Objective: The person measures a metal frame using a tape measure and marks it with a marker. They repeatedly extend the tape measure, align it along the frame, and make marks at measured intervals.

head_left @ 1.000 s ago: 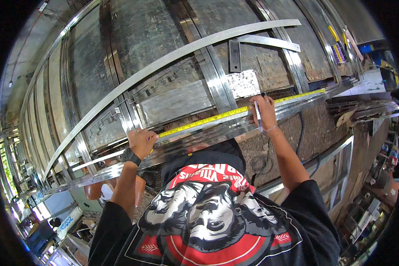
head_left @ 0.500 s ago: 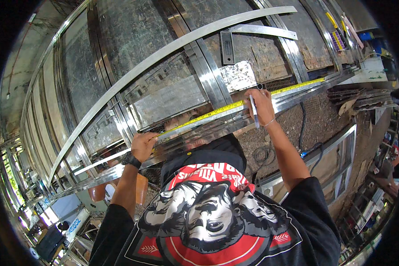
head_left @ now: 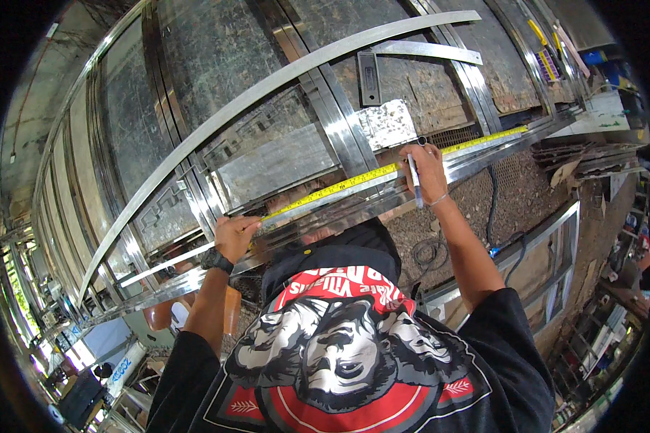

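Observation:
A yellow tape measure blade (head_left: pixel 354 182) lies stretched along a shiny metal bar (head_left: pixel 296 214) in front of me. My left hand (head_left: pixel 236 237), with a dark watch on its wrist, pinches the left end of the blade between thumb and fingers. Farther right, my right hand (head_left: pixel 429 173) is closed around a white pen (head_left: pixel 414 177) and rests at the blade. Past that hand the blade runs on toward the right (head_left: pixel 487 140). Its far right end is too small to make out.
Across the frame's metal bars lies a long flat metal strip (head_left: pixel 267 83). Beyond my right hand are a try square (head_left: pixel 369 76) and a silvery sheet piece (head_left: pixel 386 124). A dark cable (head_left: pixel 492 206) runs over gravelly ground at right, near another metal frame (head_left: pixel 556 267).
Between my hands the blade has tilted, so its marked face shows broader. Both hands stay almost where they were, the left fingers shifting only slightly.

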Motion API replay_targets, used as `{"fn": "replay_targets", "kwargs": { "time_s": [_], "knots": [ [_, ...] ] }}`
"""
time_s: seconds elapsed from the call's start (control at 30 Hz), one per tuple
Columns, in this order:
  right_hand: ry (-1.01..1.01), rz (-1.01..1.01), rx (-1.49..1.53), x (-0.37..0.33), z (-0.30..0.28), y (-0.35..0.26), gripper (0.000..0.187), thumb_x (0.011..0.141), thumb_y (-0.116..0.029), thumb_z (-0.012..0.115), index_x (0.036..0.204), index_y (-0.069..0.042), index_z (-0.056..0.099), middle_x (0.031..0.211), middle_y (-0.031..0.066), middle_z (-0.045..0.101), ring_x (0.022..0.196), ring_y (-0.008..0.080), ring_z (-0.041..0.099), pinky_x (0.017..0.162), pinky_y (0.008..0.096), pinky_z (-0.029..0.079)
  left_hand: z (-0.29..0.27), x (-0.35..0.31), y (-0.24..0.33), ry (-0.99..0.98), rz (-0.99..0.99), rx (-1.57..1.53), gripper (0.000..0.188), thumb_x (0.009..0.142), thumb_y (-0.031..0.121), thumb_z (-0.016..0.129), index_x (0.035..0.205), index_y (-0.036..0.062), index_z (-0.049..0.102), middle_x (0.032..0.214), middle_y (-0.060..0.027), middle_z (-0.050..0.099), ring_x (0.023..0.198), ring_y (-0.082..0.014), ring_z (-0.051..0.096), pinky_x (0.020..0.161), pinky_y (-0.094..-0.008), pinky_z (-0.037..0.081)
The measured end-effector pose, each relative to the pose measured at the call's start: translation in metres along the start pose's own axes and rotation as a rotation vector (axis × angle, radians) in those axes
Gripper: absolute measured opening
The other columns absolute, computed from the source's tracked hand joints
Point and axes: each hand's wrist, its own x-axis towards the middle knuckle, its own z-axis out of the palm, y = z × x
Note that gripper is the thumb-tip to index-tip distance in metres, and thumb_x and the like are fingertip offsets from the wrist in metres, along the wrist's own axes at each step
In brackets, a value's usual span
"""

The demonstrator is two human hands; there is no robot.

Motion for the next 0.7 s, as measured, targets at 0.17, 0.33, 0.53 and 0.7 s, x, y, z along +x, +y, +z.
{"fn": "replay_targets", "kwargs": {
  "time_s": [0.17, 0.33, 0.53, 0.7],
  "knots": [
    [0.033, -0.041, 0.000, 0.001, -0.004, -0.006, 0.034, 0.086, -0.005, 0.079, 0.116, -0.012, 0.064, 0.099, 0.0084, 0.070, 0.092, 0.0328, 0.062, 0.103, 0.0478, 0.042, 0.000, -0.001, 0.001, 0.002, 0.011, -0.009, 0.020, 0.098, 0.033, 0.074, 0.105, 0.0177, 0.084, 0.091, -0.0059, 0.080, 0.085, -0.0236, 0.071, 0.089, -0.0403, 0.040],
    [0.043, -0.059, -0.014, 0.001, -0.004, -0.007, 0.036, 0.087, -0.012, 0.082, 0.118, -0.012, 0.064, 0.104, 0.0091, 0.071, 0.095, 0.0340, 0.063, 0.107, 0.0483, 0.041, -0.003, 0.000, 0.005, -0.013, 0.022, -0.010, 0.019, 0.098, 0.031, 0.073, 0.106, 0.0171, 0.084, 0.082, -0.0049, 0.074, 0.078, -0.0240, 0.066, 0.087, -0.0398, 0.038],
    [0.011, -0.024, -0.026, 0.000, -0.006, -0.008, 0.032, 0.090, -0.022, 0.080, 0.117, -0.012, 0.065, 0.106, 0.0073, 0.071, 0.102, 0.0340, 0.064, 0.109, 0.0512, 0.040, -0.003, 0.000, 0.008, 0.008, 0.054, -0.004, 0.020, 0.098, 0.030, 0.073, 0.107, 0.0167, 0.083, 0.082, -0.0045, 0.073, 0.077, -0.0238, 0.065, 0.087, -0.0399, 0.038],
    [0.038, -0.045, -0.041, 0.001, -0.007, -0.010, 0.032, 0.092, -0.022, 0.077, 0.120, -0.012, 0.066, 0.105, 0.0102, 0.070, 0.101, 0.0345, 0.064, 0.108, 0.0516, 0.041, -0.001, -0.001, 0.004, 0.016, 0.045, 0.027, 0.019, 0.097, 0.030, 0.074, 0.106, 0.0169, 0.084, 0.084, -0.0048, 0.075, 0.078, -0.0241, 0.065, 0.087, -0.0402, 0.038]
  ]
}}
